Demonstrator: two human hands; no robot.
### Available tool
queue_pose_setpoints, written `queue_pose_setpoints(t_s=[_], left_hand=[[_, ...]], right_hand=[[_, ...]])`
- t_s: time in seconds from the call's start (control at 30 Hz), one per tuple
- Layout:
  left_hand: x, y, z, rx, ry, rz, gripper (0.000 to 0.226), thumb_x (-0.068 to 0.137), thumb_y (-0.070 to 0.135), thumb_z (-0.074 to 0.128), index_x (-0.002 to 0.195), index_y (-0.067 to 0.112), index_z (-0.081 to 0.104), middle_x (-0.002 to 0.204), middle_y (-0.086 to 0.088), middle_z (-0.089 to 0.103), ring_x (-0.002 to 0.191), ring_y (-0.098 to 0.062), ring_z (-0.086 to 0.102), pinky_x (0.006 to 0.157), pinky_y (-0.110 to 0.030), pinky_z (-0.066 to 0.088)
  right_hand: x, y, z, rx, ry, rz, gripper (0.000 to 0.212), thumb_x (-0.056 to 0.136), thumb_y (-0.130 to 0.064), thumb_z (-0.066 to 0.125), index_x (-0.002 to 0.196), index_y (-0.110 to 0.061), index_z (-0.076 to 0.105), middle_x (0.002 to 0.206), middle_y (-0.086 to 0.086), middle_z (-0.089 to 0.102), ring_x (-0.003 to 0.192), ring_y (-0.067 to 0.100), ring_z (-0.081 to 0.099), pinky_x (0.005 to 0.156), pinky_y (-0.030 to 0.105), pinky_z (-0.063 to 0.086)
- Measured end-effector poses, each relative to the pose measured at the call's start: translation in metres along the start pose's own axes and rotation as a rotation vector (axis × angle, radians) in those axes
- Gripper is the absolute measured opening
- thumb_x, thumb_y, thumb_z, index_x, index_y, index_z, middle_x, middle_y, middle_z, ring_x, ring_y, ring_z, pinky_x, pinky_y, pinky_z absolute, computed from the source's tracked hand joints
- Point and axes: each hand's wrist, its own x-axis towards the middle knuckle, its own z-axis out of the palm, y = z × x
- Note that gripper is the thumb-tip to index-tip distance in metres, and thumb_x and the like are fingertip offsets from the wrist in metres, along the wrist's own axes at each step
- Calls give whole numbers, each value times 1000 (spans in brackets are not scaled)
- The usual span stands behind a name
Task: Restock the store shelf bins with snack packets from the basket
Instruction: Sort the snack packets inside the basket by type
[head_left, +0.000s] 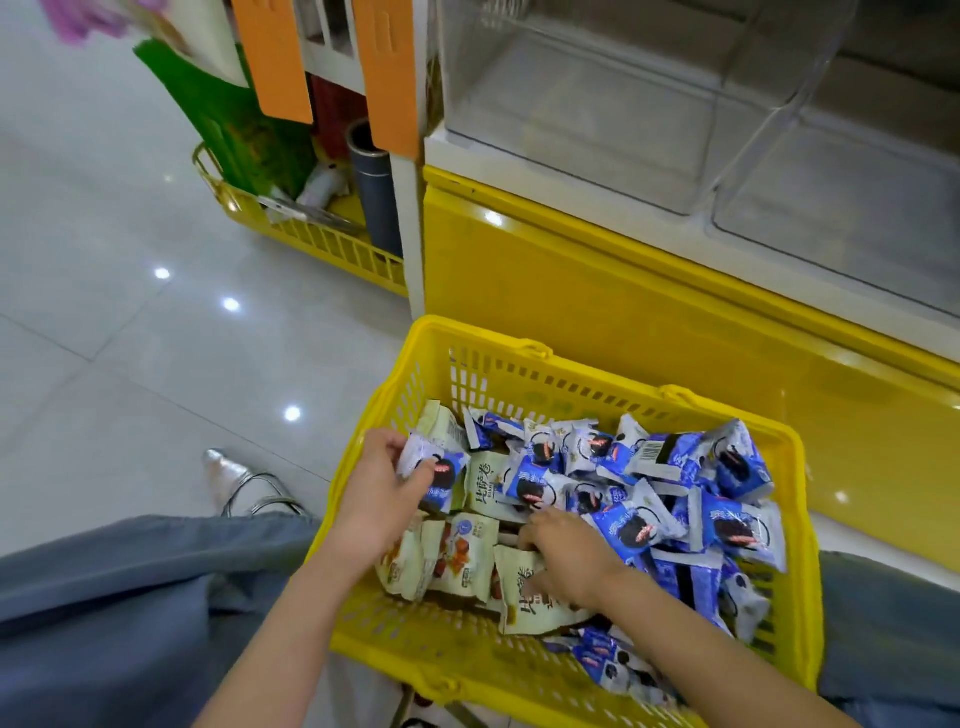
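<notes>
A yellow plastic basket (524, 364) sits in front of me, filled with several blue-and-white snack packets (727, 530) and cream-coloured packets (457, 556). My left hand (379, 499) is at the basket's left side and grips a blue-and-white packet (441, 473) between thumb and fingers. My right hand (566, 556) reaches down into the middle of the pile, fingers curled among the packets; what it holds is hidden. Clear plastic shelf bins (597, 119) stand above and behind the basket.
A yellow cabinet front (623, 312) runs below the bins. At the left, a second yellow basket (322, 244) holds a green bag and a grey cylinder. Orange tags (275, 57) hang from a white rack. The glossy tile floor (130, 312) spreads left; a silver shoe (228, 473) shows.
</notes>
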Motion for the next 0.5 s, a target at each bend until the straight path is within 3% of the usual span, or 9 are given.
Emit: queue_pose_setpoints(t_s=[0.03,0.1,0.17,0.3,0.4,0.5], left_hand=[[0,0,-3,-52,24,-11,23,87,13,61,99,17,42,84,11,52,76,-3,52,61,-7,39],[-1,-1,-6,-183,26,-70,24,86,11,62,101,17,44,89,8,54,85,-11,56,77,-26,50],[-3,-3,-6,-264,-3,-120,24,86,11,62,104,18,47,97,3,58,92,-17,59,83,-39,53],[-14,-1,-1,-463,9,-129,10,90,9,58,96,17,55,95,-3,59,81,-17,64,61,-28,58],[-22,3,5,-480,6,-113,9,92,12,56,91,21,52,87,0,55,65,-8,56,48,-14,46],[-29,9,4,-604,-105,-152,10,93,23,54,83,21,51,81,0,58,64,-6,56,56,-21,45]], right_hand=[[-5,-2,-3,43,49,-11,46,79,-40,70,117,-18,58,117,2,56,114,19,46,95,31,37],[-15,-8,-13,182,170,-22,34,78,-43,70,102,-20,62,105,-4,58,102,14,50,85,27,40],[-27,-13,-28,342,268,-32,34,78,-46,68,94,-17,61,98,-5,58,95,10,48,78,22,37],[-48,-21,-63,687,399,-79,31,84,-42,63,92,-12,59,95,-2,61,92,8,55,81,20,41],[-53,-29,-80,863,423,-56,33,88,-39,59,84,-6,55,73,-3,56,69,10,53,69,27,41],[-48,-36,-86,905,460,38,45,91,-42,54,75,-2,41,67,3,35,60,13,33,64,30,29]])
